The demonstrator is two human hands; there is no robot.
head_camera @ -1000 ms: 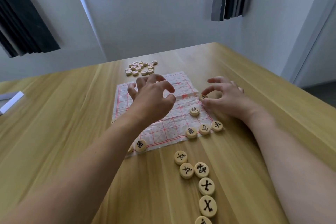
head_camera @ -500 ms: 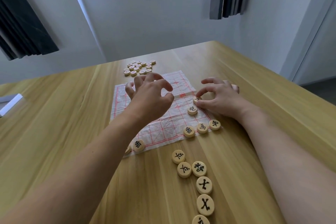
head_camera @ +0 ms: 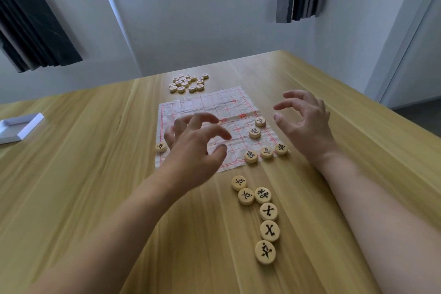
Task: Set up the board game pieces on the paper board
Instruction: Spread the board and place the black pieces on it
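Setting up barely begun

Only six black-marked pieces sit on the paper board (head_camera: pixel 210 112): three in its near right corner (head_camera: pixel 266 152), two above them, one at the left edge (head_camera: pixel 161 146). Six wait in a line on the table (head_camera: pixel 269 212); the far pile (head_camera: pixel 188 82) is untouched. Left hand (head_camera: pixel 193 148) and right hand (head_camera: pixel 307 122) hover, fingers loosely curled, holding nothing.

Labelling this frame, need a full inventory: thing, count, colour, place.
Crumpled white paper board with red grid: one, mid-table.
Round pale wooden pieces with black characters on the board: six; three along its near right edge, two up the right side, one at the left edge.
Same black-marked pieces off the board: six, near side.
Heap of pale wooden pieces: count unclear, beyond the board.
White box: one, far left.
Light wooden table: one.
Left hand, right hand: both holding nothing.
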